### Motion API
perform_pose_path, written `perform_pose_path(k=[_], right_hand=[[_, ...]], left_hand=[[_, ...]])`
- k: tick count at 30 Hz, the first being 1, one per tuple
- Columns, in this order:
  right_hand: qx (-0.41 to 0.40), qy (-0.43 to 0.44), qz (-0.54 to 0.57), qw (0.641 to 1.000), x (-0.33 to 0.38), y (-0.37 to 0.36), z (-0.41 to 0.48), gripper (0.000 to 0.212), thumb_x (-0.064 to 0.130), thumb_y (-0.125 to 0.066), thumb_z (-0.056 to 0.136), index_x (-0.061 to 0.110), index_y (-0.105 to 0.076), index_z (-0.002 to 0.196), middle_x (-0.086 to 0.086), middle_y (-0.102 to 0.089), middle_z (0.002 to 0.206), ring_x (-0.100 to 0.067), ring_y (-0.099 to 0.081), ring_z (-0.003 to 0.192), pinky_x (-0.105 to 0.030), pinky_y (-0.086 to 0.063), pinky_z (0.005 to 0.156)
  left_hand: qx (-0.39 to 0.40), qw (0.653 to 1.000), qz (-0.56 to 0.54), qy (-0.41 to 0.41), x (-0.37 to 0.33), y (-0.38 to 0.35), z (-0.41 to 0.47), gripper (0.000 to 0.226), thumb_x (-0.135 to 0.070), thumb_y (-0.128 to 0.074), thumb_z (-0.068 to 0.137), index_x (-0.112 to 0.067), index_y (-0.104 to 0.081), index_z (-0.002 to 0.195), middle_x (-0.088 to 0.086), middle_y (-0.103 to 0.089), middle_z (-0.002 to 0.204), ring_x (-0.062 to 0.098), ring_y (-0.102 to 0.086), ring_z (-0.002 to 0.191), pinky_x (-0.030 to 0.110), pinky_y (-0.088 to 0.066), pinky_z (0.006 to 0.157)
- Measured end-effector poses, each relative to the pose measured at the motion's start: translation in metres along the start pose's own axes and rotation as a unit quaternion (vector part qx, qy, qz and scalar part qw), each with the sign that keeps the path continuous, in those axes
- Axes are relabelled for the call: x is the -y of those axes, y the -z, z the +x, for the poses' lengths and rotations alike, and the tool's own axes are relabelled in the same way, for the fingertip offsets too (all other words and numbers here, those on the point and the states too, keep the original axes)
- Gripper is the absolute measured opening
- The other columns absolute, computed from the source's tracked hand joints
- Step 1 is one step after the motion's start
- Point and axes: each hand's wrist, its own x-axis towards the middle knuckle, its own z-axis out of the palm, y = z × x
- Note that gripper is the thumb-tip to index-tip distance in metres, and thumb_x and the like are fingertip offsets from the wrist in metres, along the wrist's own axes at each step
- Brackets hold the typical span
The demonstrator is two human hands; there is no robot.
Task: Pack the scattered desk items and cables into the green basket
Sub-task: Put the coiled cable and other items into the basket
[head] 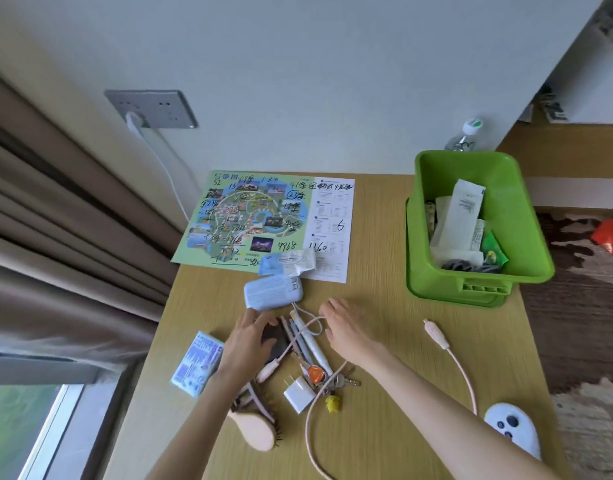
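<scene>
The green basket [478, 284] stands at the desk's back right and holds papers, a green packet and a grey cable. My left hand [246, 344] curls over a dark object [274, 339] at the desk's middle. My right hand [350, 332] lies just to its right, fingertips pinching a loop of the pink cable [462, 372], which runs under my forearm to a plug at the right. Between the hands lie several pens [307, 341]. A blue power bank [272, 292] sits just beyond them.
Near me lie a white charger [298, 393], keys [336, 379], a hairbrush [256, 429], a blue packet [197, 365] and a white controller [513, 427]. A printed map [242, 220] and tissue pack [287, 261] lie farther back. A bottle [468, 133] stands behind the basket.
</scene>
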Motion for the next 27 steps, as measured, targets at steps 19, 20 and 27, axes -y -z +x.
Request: perform_pose_path(k=[19,20,27], right_hand=[[0.074,-0.102,-0.025,0.992,0.04,0.0,-0.009,0.029,0.033,-0.054,0.096,0.011,-0.062,0.079,0.001,-0.053,0.065,-0.018,-0.05,0.058,-0.028,-0.037,0.054],[0.071,-0.111,-0.034,0.991,0.044,-0.002,-0.008,0.026,0.034,-0.058,0.094,0.012,-0.062,0.082,0.001,-0.055,0.068,-0.019,-0.052,0.061,-0.029,-0.037,0.056],[0.087,-0.146,-0.04,0.985,0.033,0.0,-0.015,0.017,0.025,-0.071,0.083,0.016,-0.056,0.083,0.0,-0.059,0.078,-0.019,-0.06,0.07,-0.03,-0.05,0.066]], left_hand=[[0.002,0.969,0.126,-0.212,-0.006,-0.008,0.002,0.045,-0.032,-0.068,0.083,-0.031,-0.056,0.127,-0.005,-0.05,0.126,0.016,-0.043,0.122,0.034,-0.034,0.105],[0.005,0.968,0.131,-0.214,-0.007,-0.008,0.002,0.045,-0.03,-0.067,0.083,-0.031,-0.056,0.127,-0.004,-0.049,0.125,0.017,-0.043,0.122,0.034,-0.034,0.104],[-0.001,0.928,0.231,-0.293,-0.014,-0.005,0.006,0.047,-0.011,-0.057,0.081,-0.025,-0.055,0.126,0.002,-0.048,0.124,0.023,-0.044,0.117,0.033,-0.036,0.095]])
